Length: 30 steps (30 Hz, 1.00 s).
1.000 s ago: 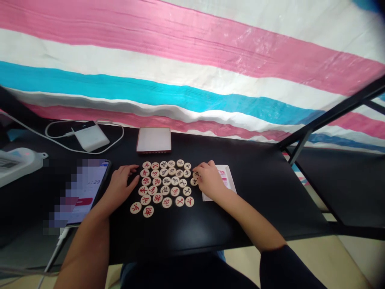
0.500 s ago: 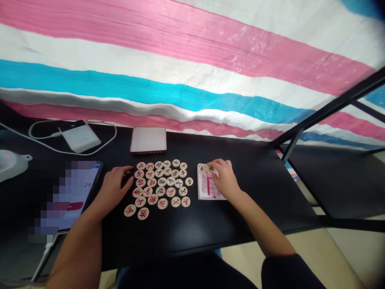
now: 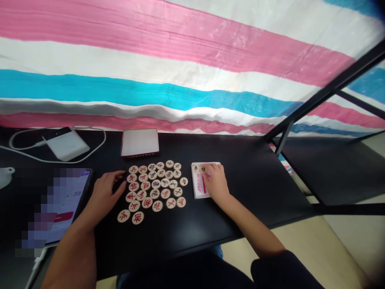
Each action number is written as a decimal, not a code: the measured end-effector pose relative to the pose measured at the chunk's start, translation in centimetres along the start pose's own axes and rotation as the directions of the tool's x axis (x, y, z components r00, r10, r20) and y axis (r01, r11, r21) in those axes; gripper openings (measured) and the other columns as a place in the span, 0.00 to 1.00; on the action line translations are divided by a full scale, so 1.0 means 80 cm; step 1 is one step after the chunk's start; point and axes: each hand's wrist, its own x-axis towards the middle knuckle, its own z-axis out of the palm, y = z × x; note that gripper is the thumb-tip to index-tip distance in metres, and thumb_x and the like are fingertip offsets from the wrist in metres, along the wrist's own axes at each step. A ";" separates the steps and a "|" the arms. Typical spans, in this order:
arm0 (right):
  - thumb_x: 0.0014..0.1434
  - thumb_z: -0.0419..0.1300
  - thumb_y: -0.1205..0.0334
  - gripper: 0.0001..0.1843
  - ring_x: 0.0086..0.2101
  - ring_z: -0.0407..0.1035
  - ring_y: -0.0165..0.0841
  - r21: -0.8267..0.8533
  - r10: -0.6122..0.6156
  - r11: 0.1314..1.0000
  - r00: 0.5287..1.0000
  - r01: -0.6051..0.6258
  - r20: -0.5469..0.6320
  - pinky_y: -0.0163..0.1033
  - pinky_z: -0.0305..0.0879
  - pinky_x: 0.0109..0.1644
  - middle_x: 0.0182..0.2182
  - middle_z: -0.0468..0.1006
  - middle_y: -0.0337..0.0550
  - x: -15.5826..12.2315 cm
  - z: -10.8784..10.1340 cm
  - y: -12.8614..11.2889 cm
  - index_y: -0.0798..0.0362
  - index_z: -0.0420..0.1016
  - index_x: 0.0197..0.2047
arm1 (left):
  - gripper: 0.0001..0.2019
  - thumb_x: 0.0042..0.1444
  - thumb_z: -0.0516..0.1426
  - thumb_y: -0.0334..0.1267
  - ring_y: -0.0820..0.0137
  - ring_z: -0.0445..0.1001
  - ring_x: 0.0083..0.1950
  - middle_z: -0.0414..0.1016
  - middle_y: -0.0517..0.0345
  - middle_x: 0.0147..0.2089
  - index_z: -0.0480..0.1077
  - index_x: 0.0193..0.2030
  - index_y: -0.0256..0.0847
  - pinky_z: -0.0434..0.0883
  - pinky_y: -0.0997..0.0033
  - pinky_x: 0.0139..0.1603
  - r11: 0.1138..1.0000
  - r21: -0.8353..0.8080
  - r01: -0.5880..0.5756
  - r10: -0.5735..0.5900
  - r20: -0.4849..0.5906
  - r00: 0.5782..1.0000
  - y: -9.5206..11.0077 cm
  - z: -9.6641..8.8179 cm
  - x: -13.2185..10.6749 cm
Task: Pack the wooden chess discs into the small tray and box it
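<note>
Right hand on xiangqi piece

A narrow gap of black desktop lets a hand pass between the round wooden chess pieces and the white printed card. Farther back stands a flat white, red-edged box, while a dark-cased phone crowds the left hand.

Probably a makeshift room at home or a small improvised workspace, though the view gives little away: a black counter on a thin metal frame stands against a pink, white and blue striped plastic tarpaulin, above a pale floor, with a power bank and phone on top.
</note>
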 end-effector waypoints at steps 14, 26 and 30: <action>0.54 0.55 0.66 0.11 0.40 0.60 0.40 0.173 -0.125 0.978 0.992 0.118 0.027 0.45 0.58 0.46 0.38 0.73 0.46 -0.010 -0.007 -0.038 0.52 0.72 0.41 | 0.21 0.54 0.47 0.45 0.61 0.66 0.41 0.66 0.46 0.42 0.63 0.49 0.32 0.63 0.57 0.48 1.000 -0.003 -0.013 0.013 -0.013 1.000 0.007 -0.003 -0.002; 0.53 0.56 0.62 0.09 0.39 0.62 0.39 0.204 -0.064 0.977 0.998 0.061 0.009 0.44 0.59 0.44 0.37 0.74 0.45 -0.012 -0.013 -0.033 0.52 0.70 0.39 | 0.19 0.53 0.47 0.46 0.61 0.68 0.41 0.67 0.48 0.41 0.62 0.48 0.38 0.64 0.58 0.48 0.999 0.005 -0.037 0.037 -0.047 0.998 -0.002 0.003 -0.002; 0.53 0.55 0.60 0.09 0.37 0.61 0.40 0.098 0.133 0.988 0.986 -0.123 -0.105 0.44 0.58 0.40 0.35 0.74 0.47 -0.002 -0.014 0.004 0.53 0.69 0.37 | 0.19 0.52 0.46 0.46 0.60 0.68 0.40 0.67 0.47 0.41 0.63 0.47 0.37 0.64 0.55 0.48 0.999 0.009 -0.030 0.031 -0.049 0.998 0.000 0.003 0.000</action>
